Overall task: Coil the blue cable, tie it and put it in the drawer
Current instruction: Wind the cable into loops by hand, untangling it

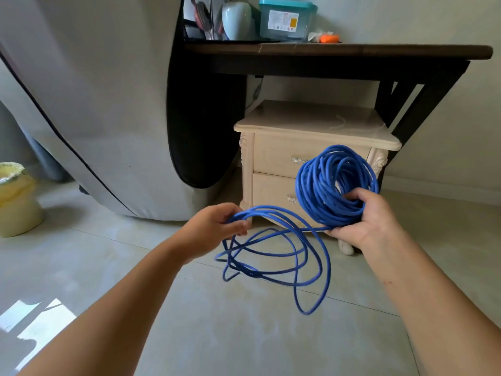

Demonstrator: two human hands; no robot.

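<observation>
Through the head camera we see a smooth, rubbery blue cable (309,191). Our right hand (366,218) grips a thick, tight ring of many turns, held in front of the carved cream cabinet (311,126), whose drawers (273,158) are closed. Our left hand (214,226) curls around a few strands. Wide, slack loops hang between and below both hands, above the glossy pale tiles (217,335).

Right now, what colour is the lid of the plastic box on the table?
The lid is teal; head view.
</observation>
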